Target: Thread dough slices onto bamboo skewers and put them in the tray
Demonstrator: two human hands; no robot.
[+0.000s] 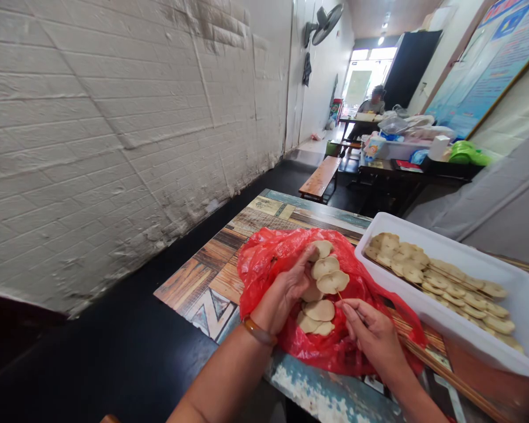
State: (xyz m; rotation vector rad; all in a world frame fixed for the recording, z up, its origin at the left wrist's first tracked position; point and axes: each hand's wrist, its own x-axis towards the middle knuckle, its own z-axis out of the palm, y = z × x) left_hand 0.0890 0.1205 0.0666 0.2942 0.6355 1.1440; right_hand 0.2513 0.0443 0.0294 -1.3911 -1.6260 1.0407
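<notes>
Over a crumpled red plastic bag [264, 255], my left hand [291, 285] is closed around a short row of pale, round, thin slices [332, 282] threaded on a thin wooden skewer [340, 295]. The skewer's lower end is pinched between thumb and fingers of my right hand [370, 329]. Loose slices of the same kind [318, 311] lie on the bag just below my left hand. What food the slices are, I cannot tell. A brown bangle [259, 332] sits on my left wrist.
At the right stands a white plastic tub [441, 238] with many skewered slices [401, 255]. Bare skewers [454, 371] lie along the patterned table [229, 252] in front of it. Beyond are a wooden bench [321, 176], a cluttered dark table [379, 167] and a seated person [372, 106].
</notes>
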